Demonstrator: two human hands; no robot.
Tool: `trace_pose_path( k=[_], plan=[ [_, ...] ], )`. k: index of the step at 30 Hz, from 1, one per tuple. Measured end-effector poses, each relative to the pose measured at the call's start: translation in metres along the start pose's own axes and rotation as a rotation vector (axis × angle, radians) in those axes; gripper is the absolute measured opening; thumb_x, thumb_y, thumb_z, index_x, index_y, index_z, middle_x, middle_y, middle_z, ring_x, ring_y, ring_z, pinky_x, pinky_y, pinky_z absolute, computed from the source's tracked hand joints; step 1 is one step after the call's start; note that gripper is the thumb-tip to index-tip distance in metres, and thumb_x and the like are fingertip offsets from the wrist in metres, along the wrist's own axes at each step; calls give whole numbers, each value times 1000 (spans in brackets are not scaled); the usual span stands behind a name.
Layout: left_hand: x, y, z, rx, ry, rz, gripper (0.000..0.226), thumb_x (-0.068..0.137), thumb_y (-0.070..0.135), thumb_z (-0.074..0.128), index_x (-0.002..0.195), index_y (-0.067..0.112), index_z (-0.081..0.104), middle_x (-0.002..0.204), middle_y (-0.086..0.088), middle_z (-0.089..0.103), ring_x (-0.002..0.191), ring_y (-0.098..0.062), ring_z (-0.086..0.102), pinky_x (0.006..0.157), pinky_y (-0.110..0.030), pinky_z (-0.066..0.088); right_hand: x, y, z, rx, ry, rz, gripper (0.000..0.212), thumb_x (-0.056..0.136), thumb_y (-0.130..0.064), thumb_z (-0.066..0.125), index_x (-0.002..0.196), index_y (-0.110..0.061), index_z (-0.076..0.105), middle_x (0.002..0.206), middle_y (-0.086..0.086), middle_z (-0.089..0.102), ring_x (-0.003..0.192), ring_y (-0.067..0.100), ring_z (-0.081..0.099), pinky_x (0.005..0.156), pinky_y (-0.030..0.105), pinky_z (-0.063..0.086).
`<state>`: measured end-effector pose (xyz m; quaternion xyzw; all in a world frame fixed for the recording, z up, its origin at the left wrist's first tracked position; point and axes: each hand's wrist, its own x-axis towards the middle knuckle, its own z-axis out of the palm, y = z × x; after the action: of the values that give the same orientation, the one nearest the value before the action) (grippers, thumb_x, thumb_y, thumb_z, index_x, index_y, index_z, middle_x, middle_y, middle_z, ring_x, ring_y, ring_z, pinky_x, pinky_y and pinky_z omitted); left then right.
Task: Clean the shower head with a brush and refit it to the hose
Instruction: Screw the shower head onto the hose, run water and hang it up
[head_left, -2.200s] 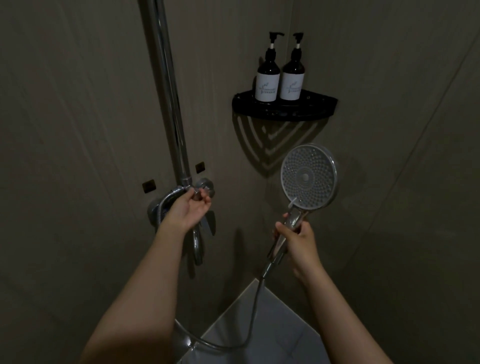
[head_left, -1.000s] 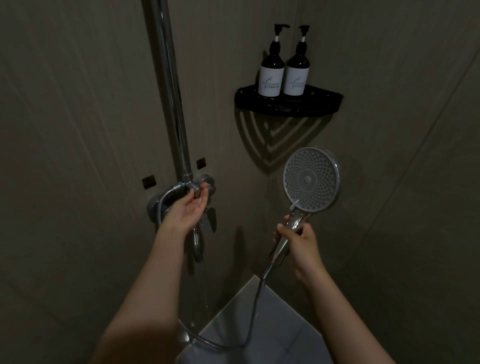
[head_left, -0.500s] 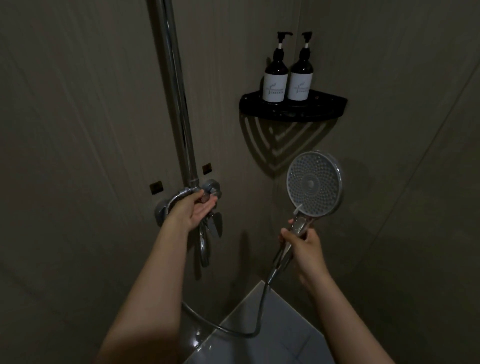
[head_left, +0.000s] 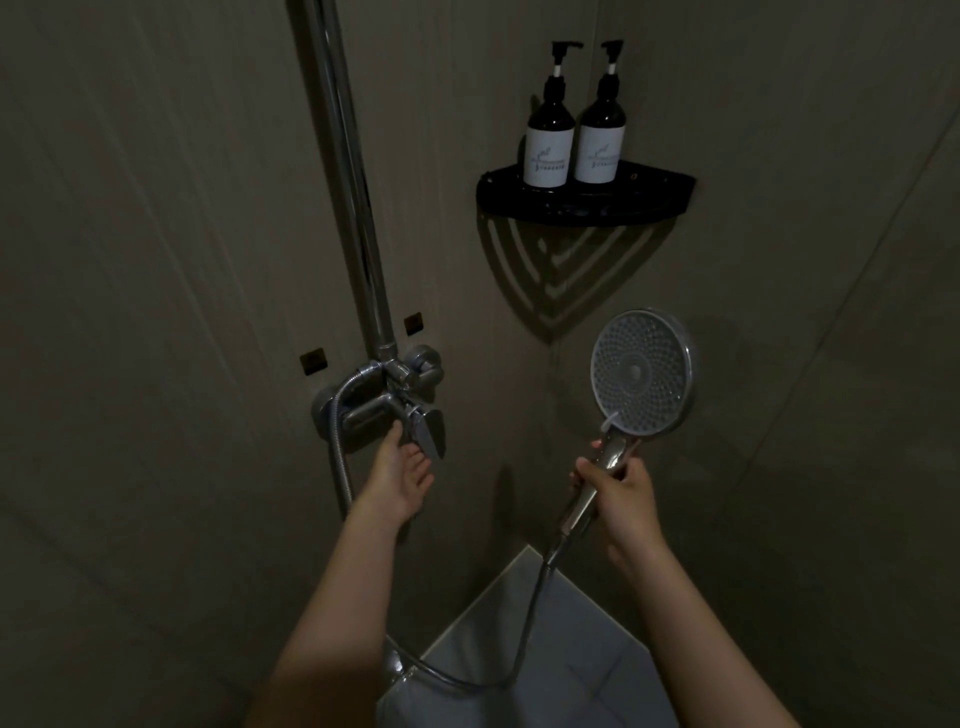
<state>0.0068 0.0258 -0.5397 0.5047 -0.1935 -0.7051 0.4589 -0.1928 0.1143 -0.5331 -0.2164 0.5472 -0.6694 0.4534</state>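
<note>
Shower head (head_left: 641, 371), hose (head_left: 531, 623) attached, stands just above the fingers of your right hand (head_left: 621, 493), which wrap its handle, face toward you, seemingly for checking; fingers of your left hand (head_left: 402, 480) lie straight just beneath the mixer lever (head_left: 430, 435).

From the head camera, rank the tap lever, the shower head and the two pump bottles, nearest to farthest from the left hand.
1. Tap lever: at the left hand's fingertips.
2. Shower head: to the right, held by the right hand.
3. Pump bottles: up on the corner shelf.
</note>
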Motion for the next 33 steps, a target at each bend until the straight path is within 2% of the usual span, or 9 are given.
trace_pose_path(
  k=[3,6,10,14,16,19,24,26,33],
  plan=[
    [-5,-6,7,33,9,61,67,97,49,29,148,6,22,156,-11,23,145,-22,19,120,-36,9,0,-1,-12,-48,43,-30,27,89,5,54,113,-7,53,87,2,56,74,8,52,65,15,44],
    [-7,-12,9,22,37,102,65,98,48,27,148,7,21,156,-11,22,145,-22,19,120,-36,12,-1,-4,-28,-93,87,-48,30,89,5,54,118,-5,55,100,6,57,82,12,53,67,15,42],
    [-9,-22,14,57,82,178,60,101,42,27,148,6,22,155,-11,27,144,-22,25,119,-35,17,0,-6,-51,-107,146,-25,30,90,2,54,119,-7,55,104,8,57,91,16,54,75,25,44],
    [-13,-28,27,78,101,248,58,101,41,24,146,6,27,151,-9,34,142,-23,28,118,-32,17,5,-4,-68,-95,200,-21,31,91,2,52,121,-6,54,101,7,59,94,19,56,66,20,43],
    [-10,-29,26,63,101,252,62,100,45,25,148,7,25,153,-10,30,143,-23,26,118,-33,17,7,-2,-72,-97,211,-15,31,93,0,51,122,-8,52,104,6,56,91,15,54,72,23,43],
    [-11,-34,26,-5,90,248,60,99,45,27,148,10,25,154,-9,29,144,-21,24,118,-35,17,13,1,-77,-114,251,-31,31,93,-2,50,124,-7,50,110,6,52,101,16,49,86,29,39],
    [-23,-43,37,-75,90,291,54,101,40,27,148,14,24,155,-3,28,144,-17,24,118,-37,17,25,2,-86,-142,303,-20,20,93,-2,50,112,-9,47,106,13,55,97,22,52,81,31,40],
    [-20,-43,37,-88,107,291,55,101,41,26,148,14,24,155,-3,28,144,-17,23,117,-37,16,26,3,-91,-155,300,-10,24,93,-1,50,117,-2,48,107,16,57,97,23,54,81,32,42],
    [-21,-46,44,-110,131,297,56,100,40,29,149,14,23,156,-3,26,145,-16,21,118,-37,16,29,5,-107,-178,303,25,27,91,-1,53,118,-2,50,113,21,60,108,33,58,93,43,47]
  ],
)
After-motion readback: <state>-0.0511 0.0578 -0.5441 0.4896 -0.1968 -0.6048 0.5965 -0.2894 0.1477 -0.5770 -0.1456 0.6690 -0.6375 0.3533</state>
